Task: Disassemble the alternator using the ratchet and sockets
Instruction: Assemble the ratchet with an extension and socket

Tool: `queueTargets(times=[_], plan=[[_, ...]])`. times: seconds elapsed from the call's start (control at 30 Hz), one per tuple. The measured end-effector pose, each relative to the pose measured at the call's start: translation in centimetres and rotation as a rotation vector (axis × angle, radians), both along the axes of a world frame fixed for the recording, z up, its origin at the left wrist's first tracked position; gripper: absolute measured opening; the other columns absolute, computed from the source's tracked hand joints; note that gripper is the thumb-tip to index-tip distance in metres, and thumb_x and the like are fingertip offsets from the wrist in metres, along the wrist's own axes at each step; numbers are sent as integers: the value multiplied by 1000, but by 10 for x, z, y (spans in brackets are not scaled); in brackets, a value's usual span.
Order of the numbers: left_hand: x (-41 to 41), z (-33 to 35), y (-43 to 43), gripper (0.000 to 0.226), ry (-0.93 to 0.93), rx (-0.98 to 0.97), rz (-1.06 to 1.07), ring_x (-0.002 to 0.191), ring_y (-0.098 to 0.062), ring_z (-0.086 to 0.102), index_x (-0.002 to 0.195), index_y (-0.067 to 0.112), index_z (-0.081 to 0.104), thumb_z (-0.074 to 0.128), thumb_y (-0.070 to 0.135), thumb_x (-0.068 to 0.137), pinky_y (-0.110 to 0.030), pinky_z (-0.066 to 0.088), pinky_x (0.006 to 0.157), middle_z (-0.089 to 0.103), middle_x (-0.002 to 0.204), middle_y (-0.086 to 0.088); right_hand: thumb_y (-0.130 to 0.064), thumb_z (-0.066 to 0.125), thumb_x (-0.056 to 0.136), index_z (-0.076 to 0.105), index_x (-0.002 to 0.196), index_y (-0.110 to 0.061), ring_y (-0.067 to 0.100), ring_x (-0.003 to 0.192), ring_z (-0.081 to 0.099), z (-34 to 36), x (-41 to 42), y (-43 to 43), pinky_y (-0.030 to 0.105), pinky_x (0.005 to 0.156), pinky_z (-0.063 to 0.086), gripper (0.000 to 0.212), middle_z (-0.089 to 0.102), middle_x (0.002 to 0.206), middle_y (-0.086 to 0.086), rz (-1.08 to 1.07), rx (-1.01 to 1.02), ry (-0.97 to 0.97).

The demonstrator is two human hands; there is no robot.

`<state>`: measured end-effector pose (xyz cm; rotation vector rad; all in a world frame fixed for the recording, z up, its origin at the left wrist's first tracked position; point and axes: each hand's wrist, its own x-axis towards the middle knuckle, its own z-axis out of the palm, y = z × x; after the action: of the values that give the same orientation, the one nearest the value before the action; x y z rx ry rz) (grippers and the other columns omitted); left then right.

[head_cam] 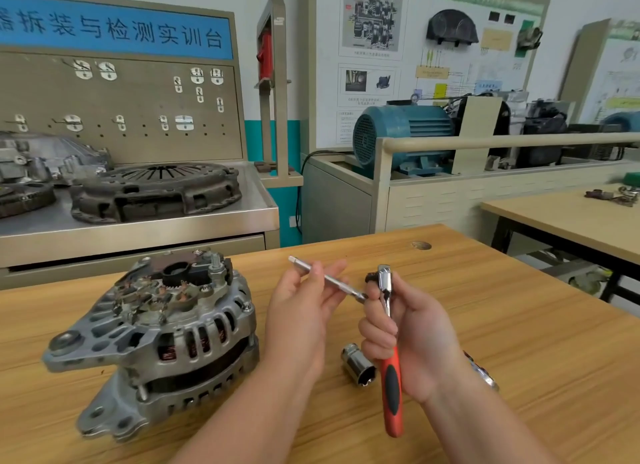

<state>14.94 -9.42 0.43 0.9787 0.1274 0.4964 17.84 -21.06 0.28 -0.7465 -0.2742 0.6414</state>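
The grey alternator (pixel 162 335) sits on the wooden table (pixel 502 325) at the left, its rear side with the terminal stud facing up. My left hand (pixel 304 311) holds a slim chrome extension bar (pixel 329 279) between its fingers, to the right of the alternator. My right hand (pixel 405 335) grips the ratchet (pixel 389 345) below its chrome head, the red-and-black handle pointing down toward me. The bar's near end meets the ratchet at my right thumb. A chrome socket (pixel 358 365) lies on the table below my hands.
Another chrome tool (pixel 483 371) peeks out behind my right wrist. A steel bench with a clutch pressure plate (pixel 156 189) stands behind the table at the left. A blue electric motor (pixel 398 137) and a second table (pixel 568 217) are at the right.
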Motion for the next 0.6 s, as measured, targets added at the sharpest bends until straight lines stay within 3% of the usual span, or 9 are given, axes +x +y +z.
queueTargets(times=[0.27,0.43,0.6], plan=[[4,4,0,16,12,-492,-146,72,-21,75,110,-2,50,39,6,103,-28,60,54,76,85,-15,-36,47,88,56,59,-9,8,27,27,-4,-3,1,16,28,24,41,31,39,-2,-180,86,58],[4,4,1,22,42,-552,-160,73,-22,76,117,-6,50,36,5,104,-29,60,54,74,97,-22,-38,51,84,59,58,-10,8,26,29,-8,-6,7,16,29,26,40,32,39,-2,-110,93,24],[4,3,-1,30,38,-566,-164,72,-24,75,131,-8,42,34,4,104,-29,60,54,75,87,-22,-40,51,85,60,59,-10,8,27,31,-10,-8,9,16,29,27,40,34,39,-1,-96,75,16]])
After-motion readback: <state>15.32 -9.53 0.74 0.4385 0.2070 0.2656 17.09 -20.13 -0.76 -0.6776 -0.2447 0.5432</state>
